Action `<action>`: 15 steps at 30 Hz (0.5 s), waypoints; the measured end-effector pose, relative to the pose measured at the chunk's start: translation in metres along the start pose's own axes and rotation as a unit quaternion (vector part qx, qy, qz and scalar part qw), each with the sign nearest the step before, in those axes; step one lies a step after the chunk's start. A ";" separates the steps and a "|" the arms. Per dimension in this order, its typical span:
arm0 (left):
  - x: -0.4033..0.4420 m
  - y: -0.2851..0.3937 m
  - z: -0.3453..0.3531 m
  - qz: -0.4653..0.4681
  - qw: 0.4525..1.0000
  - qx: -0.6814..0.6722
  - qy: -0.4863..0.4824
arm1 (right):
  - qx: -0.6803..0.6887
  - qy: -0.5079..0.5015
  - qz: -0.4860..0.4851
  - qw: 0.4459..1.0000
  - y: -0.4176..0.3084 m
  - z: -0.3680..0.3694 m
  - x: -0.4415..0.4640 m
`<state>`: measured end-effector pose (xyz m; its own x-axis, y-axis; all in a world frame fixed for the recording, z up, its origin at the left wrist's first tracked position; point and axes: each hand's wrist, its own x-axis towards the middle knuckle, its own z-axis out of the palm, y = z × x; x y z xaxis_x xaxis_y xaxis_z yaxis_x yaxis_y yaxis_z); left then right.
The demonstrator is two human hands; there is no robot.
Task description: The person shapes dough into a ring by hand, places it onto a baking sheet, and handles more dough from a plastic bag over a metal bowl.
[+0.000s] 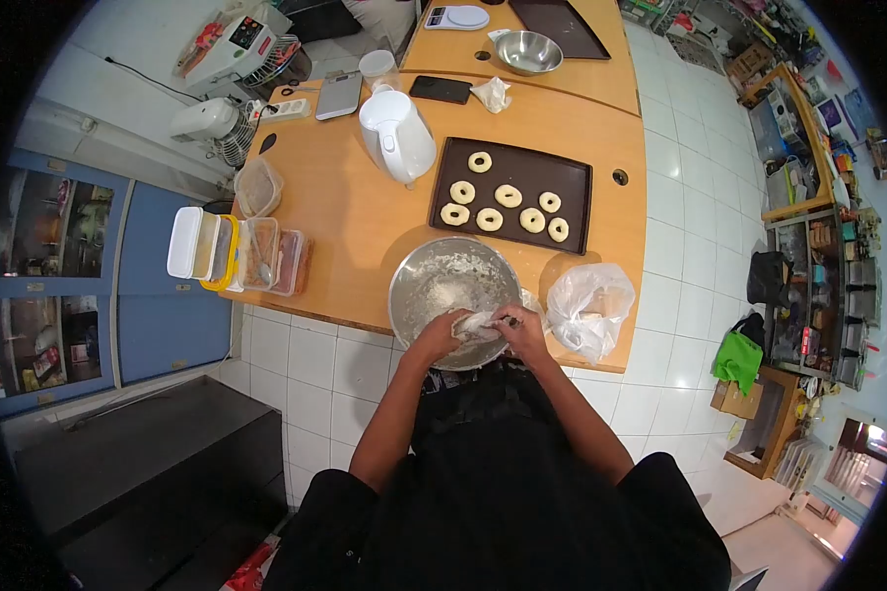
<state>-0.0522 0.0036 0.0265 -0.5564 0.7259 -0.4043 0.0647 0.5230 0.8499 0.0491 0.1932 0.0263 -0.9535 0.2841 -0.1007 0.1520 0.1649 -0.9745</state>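
Holding a whitish piece (477, 326) between two bare hands, a person in a black shirt (522, 483) stands at the near edge of the tabletop (335, 231). The piece is over the near part of a steel mixing bowl (401, 286), and I can't tell from here whether it is dough or something else. The left hand (440, 337) has its fingers closed on one end, and the right hand (523, 331) pinches the other end, so the two hands are near each other but apart. Inside the bowl, loose white flour (450, 293) lies on the bottom and clings to the wall. A translucent plastic bag (589, 310) slumps just beside the bowl, to the person's right.

Just beyond the bowl sits a dark baking tray (524, 158) with eight pale dough rings (508, 196) laid on it, most of them toward the near side and apart from one another. Left of the tray stands a white electric kettle (396, 133), upright. Farther back I see a black phone (441, 90), a crumpled whitish wrapper (492, 95) and a grey scale (339, 96). Over at the left edge, several plastic containers (256, 246) crowd together, with a clear tub (258, 187) beside them. At the far end, a smaller metal bowl (528, 52) rests near a second dark tray (562, 27).
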 end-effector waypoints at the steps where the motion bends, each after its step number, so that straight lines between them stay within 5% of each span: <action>1: 0.001 -0.004 0.001 0.002 1.000 -0.014 -0.003 | 0.019 0.000 0.005 1.000 0.005 0.001 -0.001; 9: 0.003 -0.004 0.001 0.015 1.000 -0.015 -0.012 | 0.188 0.039 0.067 0.979 0.024 0.010 -0.005; 13: 0.004 0.009 -0.005 -0.036 0.997 0.056 -0.025 | 0.100 0.039 0.023 0.994 0.009 0.009 -0.005; 15: 0.000 0.008 0.003 -0.013 0.995 0.081 0.055 | 0.036 0.027 -0.044 0.998 0.000 0.010 -0.003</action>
<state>-0.0491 0.0095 0.0319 -0.6461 0.6626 -0.3789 0.1765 0.6126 0.7705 0.0491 0.1831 0.0247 -0.9467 0.3221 -0.0059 0.0483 0.1239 -0.9911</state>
